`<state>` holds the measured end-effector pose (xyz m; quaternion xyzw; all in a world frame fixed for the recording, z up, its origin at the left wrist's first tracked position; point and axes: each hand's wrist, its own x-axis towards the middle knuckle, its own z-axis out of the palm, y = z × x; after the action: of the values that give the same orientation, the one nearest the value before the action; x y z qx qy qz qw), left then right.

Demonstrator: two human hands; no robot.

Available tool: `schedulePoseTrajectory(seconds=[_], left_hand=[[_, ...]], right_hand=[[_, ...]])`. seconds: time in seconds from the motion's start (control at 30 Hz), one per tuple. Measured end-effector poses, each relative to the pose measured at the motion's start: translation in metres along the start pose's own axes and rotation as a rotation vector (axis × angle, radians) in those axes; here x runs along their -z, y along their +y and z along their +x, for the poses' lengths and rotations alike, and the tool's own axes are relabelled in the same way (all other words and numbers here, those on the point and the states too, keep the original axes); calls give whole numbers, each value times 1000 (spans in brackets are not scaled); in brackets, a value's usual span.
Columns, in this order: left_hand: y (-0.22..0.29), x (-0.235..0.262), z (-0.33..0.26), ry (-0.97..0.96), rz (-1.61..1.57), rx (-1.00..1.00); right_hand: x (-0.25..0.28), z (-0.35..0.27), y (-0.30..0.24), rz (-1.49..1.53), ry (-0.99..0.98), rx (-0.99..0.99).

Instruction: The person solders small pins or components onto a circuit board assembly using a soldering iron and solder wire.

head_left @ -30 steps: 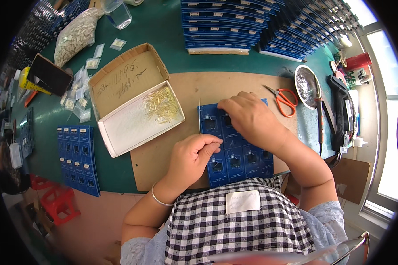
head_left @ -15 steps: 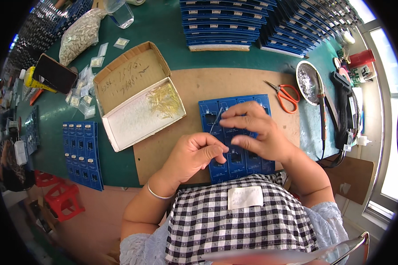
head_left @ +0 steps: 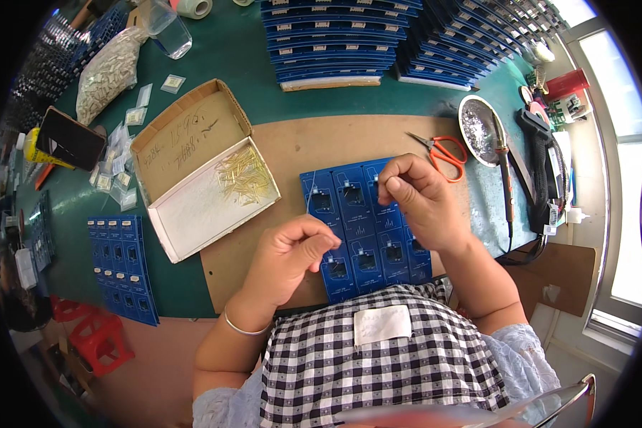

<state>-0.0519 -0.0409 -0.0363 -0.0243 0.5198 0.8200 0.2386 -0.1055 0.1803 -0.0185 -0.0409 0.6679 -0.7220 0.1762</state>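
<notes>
A blue circuit board panel (head_left: 346, 232) with dark square parts in rows lies in front of me. My left hand (head_left: 290, 257) is closed in a pinch over its left edge. A thin pale strand (head_left: 312, 187) rises from behind its fingers and seems held there. Thumb and forefinger of my right hand (head_left: 419, 196) press together above the panel's right side; whatever they hold is too small to make out. To the left stands an open cardboard box (head_left: 210, 227), with a heap of thin yellowish pins (head_left: 246, 177) in one corner.
Orange-handled scissors (head_left: 446, 158) lie beyond my right hand, near a dish (head_left: 478, 132) and a soldering iron (head_left: 506, 185). Stacked blue boards (head_left: 332, 43) stand at the back. More boards (head_left: 125, 267), a phone (head_left: 71, 139) and a bag of small white parts (head_left: 110, 75) are left.
My right hand has drawn away from the left and its fingers have closed from a spread into a pinch. The whole view has shifted slightly.
</notes>
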Motion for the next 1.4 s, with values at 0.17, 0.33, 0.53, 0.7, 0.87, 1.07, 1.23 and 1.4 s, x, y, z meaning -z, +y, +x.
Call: schedulePoseTrajectory(seconds=[0.17,0.33,0.53,0.7,0.87,1.07,1.23,1.4], left_hand=[[-3,7,1,28,-80,-59],[-6,10,2,69,-100,2],[-8,11,3,50,4,-41],[-9,11,2,49,36,-44],[-8,10,2,37,98,-80],[-6,9,1,30,142,-87],[-5,8,0,31,159,-93],[-3,8,0,32,189,-32]], right_hand=[[15,7,-6,-930,-152,345],[2,11,-4,-1028,-180,412],[-4,15,-6,-1108,-181,433],[-9,15,-9,-1218,-194,504],[-16,14,-9,-1276,-224,578],[-19,16,-5,-1263,-209,500],[-22,17,-4,-1230,-198,479],[-26,15,-4,-1233,-210,457]])
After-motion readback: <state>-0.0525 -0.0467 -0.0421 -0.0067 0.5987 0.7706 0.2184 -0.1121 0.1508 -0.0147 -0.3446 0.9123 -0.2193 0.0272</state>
